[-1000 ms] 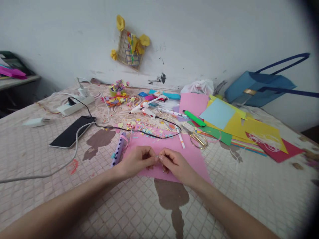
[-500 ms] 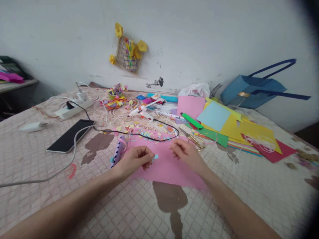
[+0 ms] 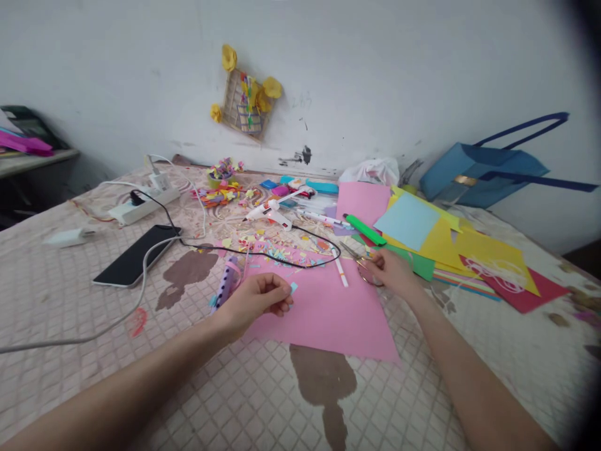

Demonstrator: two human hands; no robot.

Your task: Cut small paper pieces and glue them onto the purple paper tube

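Head view: my left hand (image 3: 265, 297), thumb and fingertips pressed together, pinches a small light-blue paper scrap (image 3: 293, 287), which sticks out past the fingers, over the pink sheet (image 3: 328, 313). My right hand (image 3: 389, 270) is at the gold scissors (image 3: 362, 270), just right of the sheet; fingers curled at the handle loops, can't tell if they grip. Scissor blades point away from me, up and left.

White stick with orange band (image 3: 340, 268) lies on the sheet's right part, left of the scissors. Cut paper bits (image 3: 282, 248) scattered along and past the sheet's far edge. Black cord (image 3: 253, 253) loops over them, runs to the white glue gun (image 3: 275, 215), small red light on it. Purple dotted tube (image 3: 226, 285) at the sheet's left side, near my left wrist. Green cutter (image 3: 365, 230) beyond the scissors; coloured paper stack (image 3: 434, 241) to the right, pale blue piece on yellow. Black phone (image 3: 136, 255) and white power strip (image 3: 141, 207) on the left. Blue bag (image 3: 479, 173) far right, against the wall. All on a patterned tablecloth (image 3: 235, 388) with brown patches.
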